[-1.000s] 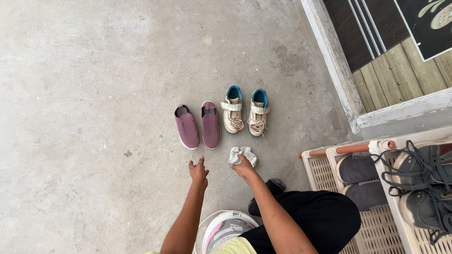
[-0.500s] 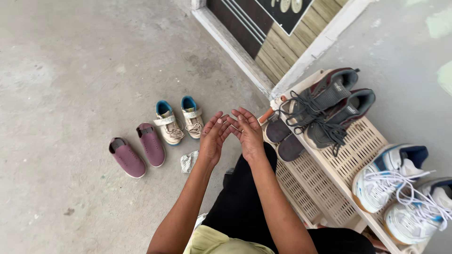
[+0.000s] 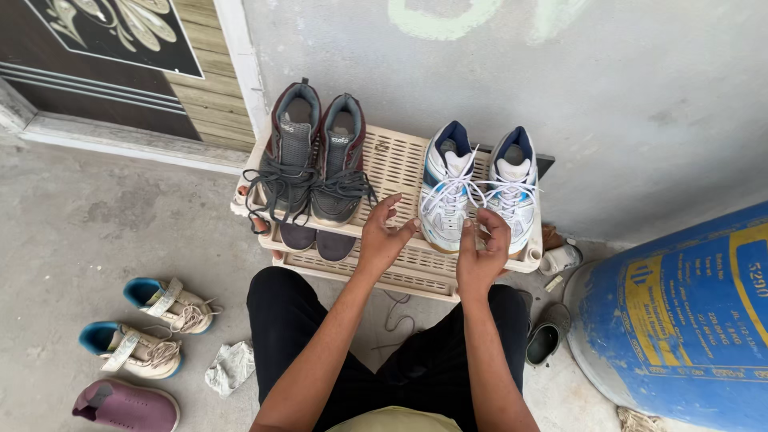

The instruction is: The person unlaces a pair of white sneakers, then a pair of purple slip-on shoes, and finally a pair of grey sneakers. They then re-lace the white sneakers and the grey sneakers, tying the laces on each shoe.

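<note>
L hand (image 3: 382,238): we've got it loose, fingers spread, holding nothing, just at 9 o'clock of the white shoes (image 3: 478,188)
R hand (image 3: 482,250): fingers curled, at the shoes' toes, 6 o'clock; can't tell if we're pinching a lace
White shoes: on rack (image 3: 398,164) top shelf, 3 o'clock of grey shoes (image 3: 314,156)
Rag (image 3: 232,366): on floor w/ kids' shoes (image 3: 152,328), 8 o'clock
Drum (image 3: 680,320): blue, 4 o'clock

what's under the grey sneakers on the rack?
Below the grey sneakers, on the rack's lower shelf, two dark shoe toes poke out. The rest of them is covered by the top shelf.
</note>
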